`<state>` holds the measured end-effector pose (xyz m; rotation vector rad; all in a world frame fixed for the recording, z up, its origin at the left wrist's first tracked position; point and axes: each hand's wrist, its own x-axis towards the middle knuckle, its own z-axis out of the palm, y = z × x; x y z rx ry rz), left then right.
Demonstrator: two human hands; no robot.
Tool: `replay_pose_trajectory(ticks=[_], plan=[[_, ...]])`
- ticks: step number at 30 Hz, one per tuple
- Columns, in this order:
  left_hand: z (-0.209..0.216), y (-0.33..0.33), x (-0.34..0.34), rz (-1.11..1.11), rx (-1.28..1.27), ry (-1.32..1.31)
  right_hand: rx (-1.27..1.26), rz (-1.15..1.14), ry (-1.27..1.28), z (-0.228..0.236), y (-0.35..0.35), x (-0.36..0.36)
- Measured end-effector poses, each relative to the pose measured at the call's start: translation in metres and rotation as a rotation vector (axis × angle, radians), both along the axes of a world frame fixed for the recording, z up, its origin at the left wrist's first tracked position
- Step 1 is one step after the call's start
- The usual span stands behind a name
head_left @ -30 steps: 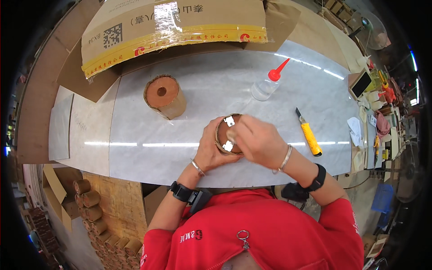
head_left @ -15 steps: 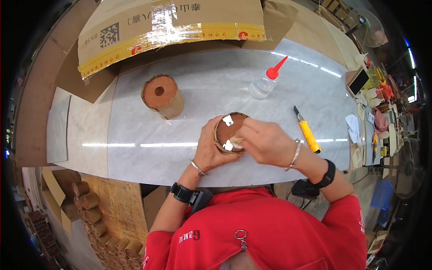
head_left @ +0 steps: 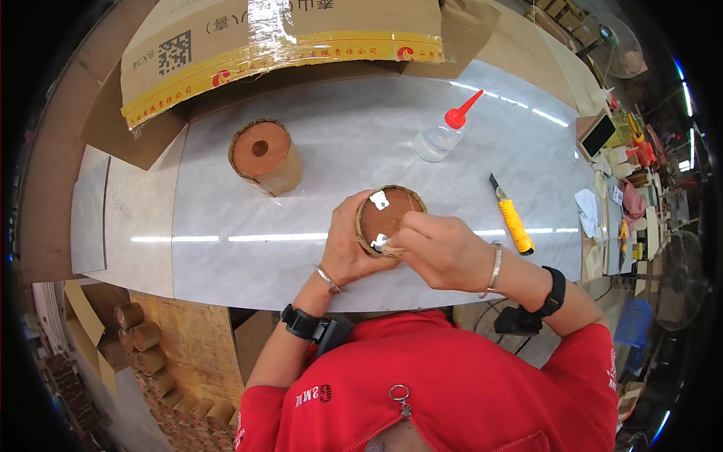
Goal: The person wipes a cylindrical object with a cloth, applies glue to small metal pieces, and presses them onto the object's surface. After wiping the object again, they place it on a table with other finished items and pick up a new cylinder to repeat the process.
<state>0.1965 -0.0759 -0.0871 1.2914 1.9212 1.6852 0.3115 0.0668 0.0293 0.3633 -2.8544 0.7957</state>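
Observation:
My left hand (head_left: pixel 348 242) wraps around the side of a short brown paper-wrapped cylinder (head_left: pixel 392 209) and holds it tilted above the white table (head_left: pixel 226 271). On the cylinder's round reddish face sit two small white pieces, one at its upper left (head_left: pixel 379 200) and one at its lower edge (head_left: pixel 382 242). My right hand (head_left: pixel 440 248) has its fingertips pinched on the lower white piece, pressing it against the face. Both wrists wear thin bracelets, and each forearm carries a black watch-like band.
A second brown cylinder with a centre hole (head_left: pixel 265 156) stands at the back left. A clear glue bottle with a red nozzle (head_left: pixel 444 134) and a yellow utility knife (head_left: pixel 514 221) lie to the right. A large taped cardboard box (head_left: pixel 279 38) lines the far edge. Several brown rolls (head_left: pixel 151 346) lie below the table.
My right hand has drawn back from over the cylinder's face to its lower edge, so more of the reddish face and both white pieces show. The left hand keeps its hold.

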Motion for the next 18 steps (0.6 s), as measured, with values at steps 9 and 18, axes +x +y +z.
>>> replay_pose_trajectory(ticks=[9,18], plan=[[0.004,0.003,0.003,-0.005,0.006,-0.09,0.207,-0.098,0.27,-0.008,0.009,-0.044],[0.004,0.004,0.002,-0.01,0.008,-0.022,0.068,-0.103,0.088,0.001,-0.006,0.005]])
